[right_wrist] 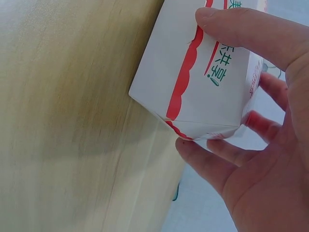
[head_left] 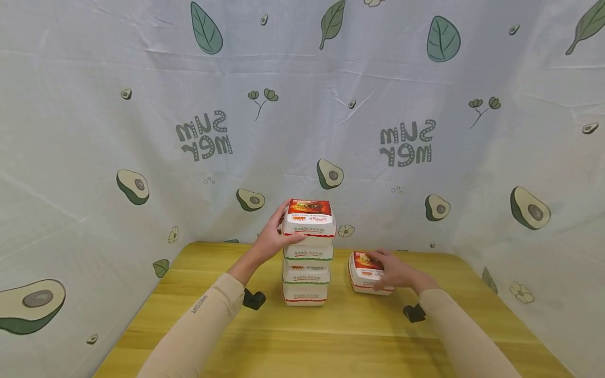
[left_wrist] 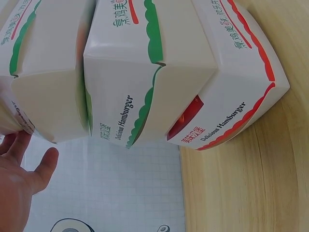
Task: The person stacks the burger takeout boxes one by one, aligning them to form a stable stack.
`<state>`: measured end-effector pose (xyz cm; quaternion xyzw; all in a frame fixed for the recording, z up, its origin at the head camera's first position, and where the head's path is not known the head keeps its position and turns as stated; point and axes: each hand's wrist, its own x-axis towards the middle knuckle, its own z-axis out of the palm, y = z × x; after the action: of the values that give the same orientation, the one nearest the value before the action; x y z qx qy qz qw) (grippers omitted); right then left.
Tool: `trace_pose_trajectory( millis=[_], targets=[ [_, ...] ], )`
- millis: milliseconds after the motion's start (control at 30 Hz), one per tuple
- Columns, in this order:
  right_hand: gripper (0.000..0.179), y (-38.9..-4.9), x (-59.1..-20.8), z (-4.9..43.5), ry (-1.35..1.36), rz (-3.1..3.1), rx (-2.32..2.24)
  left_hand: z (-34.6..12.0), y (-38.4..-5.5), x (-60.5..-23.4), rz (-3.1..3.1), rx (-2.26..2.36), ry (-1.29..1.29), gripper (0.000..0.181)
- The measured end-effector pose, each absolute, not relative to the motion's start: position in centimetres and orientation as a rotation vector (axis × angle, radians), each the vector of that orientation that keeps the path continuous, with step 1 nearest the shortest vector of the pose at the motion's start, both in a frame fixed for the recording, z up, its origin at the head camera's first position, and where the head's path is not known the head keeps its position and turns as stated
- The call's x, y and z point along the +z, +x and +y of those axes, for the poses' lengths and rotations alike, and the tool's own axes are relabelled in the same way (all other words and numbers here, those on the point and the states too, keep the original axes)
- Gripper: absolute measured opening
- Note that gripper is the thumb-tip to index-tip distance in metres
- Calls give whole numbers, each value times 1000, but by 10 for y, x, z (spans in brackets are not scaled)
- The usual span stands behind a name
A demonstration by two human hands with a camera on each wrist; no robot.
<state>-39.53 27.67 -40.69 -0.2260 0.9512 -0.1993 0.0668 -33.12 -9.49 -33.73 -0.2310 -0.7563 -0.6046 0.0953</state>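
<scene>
Several white paper hamburger boxes stand in a stack in the head view, with red trim on the top box [head_left: 309, 227] and bottom box [head_left: 304, 295] and green trim between. Against the left side of the top box lies my left hand [head_left: 274, 236], its thumb extended near the front face. The left wrist view shows that thumb [left_wrist: 46, 169] apart from the fingers, which touch the carton. To the right of the stack, my right hand [head_left: 394, 270] grips another red-trimmed hamburger box [right_wrist: 203, 87], thumb on its printed front and fingers around the far side.
The wooden table [head_left: 283, 346] extends below and around the boxes. Behind it hangs a pale curtain [head_left: 302, 136] printed with avocados and leaves. Black wrist-worn pieces show beside the left sleeve [head_left: 203, 320] and the right sleeve [head_left: 458, 325].
</scene>
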Motion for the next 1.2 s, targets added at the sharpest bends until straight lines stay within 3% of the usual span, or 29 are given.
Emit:
trace_pose_trajectory(
  millis=[1200],
  targets=[
    [98,-390,-392,290,-757,2880,-669,-94,-332,-337,-2264,-1771,-686,91]
  ],
)
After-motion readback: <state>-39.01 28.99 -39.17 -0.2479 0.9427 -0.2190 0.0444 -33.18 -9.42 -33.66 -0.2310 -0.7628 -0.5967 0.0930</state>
